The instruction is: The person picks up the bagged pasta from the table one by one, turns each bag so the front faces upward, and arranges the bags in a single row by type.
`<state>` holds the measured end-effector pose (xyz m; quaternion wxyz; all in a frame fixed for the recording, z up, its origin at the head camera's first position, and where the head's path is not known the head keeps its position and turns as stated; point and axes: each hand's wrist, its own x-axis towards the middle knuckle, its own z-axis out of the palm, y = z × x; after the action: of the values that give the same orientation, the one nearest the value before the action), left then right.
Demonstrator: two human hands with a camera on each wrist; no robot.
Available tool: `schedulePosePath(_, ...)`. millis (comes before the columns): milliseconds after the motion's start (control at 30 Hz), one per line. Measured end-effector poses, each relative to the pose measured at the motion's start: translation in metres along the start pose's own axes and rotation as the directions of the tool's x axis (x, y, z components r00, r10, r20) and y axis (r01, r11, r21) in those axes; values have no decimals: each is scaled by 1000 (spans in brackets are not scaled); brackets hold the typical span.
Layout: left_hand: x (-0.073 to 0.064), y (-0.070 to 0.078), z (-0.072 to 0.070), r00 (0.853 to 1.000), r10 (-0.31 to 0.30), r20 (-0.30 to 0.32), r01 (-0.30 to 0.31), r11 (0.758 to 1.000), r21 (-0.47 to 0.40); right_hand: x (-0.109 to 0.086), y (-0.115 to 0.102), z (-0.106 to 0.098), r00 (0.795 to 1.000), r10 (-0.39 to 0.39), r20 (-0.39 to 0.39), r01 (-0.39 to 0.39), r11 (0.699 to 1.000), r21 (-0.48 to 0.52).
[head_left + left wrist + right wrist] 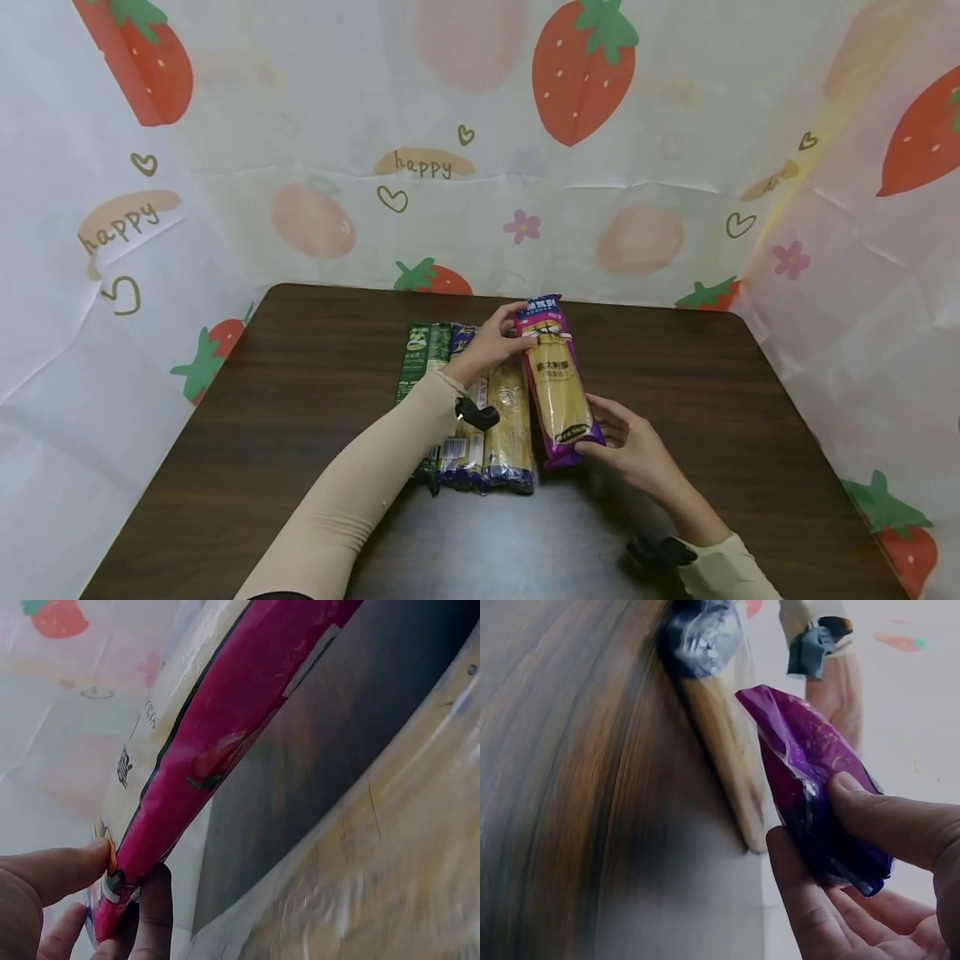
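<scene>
A purple-and-pink pack of spaghetti (557, 379) is held tilted above the table, just right of the other packs. My left hand (491, 343) pinches its far end; in the left wrist view, the thumb (71, 871) lies on the front and the fingers behind. The near corner is pinched by my right hand (633, 446), and in the right wrist view the thumb (892, 821) presses on the purple wrapper (817, 765). Side by side on the table lie a green pack (414, 367), a blue-ended pasta pack (462, 458) and a clear pasta pack (510, 425), partly hidden by my left arm.
The dark wooden table (315, 358) runs back to a white cloth wall (337, 125) printed with strawberries and hearts. Cloth also hangs along the left and right sides. A black strap device sits on each wrist.
</scene>
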<state>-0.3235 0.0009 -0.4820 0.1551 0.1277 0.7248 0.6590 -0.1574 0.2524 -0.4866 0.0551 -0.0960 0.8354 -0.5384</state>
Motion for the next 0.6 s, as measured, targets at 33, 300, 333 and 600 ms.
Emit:
schedulePosePath(33, 1, 0, 3, 1000, 2, 5, -2, 1000, 23, -1, 1, -1, 1000, 9, -5, -9, 1000, -11)
schedulePosePath(300, 10, -1, 25, 997, -41, 60, 34, 993, 109, -6, 6, -13, 999, 22, -32, -23, 999, -29)
schedulePosePath(333, 11, -2, 28, 997, -49, 65, 42, 993, 110, -7, 7, -14, 999, 20, -31, -21, 999, -31)
schedulePosePath(600, 20, -10, 43, 993, -87, 81, 82, 995, 57, -8, 13, -20, 998, 37, -44, -40, 998, -47)
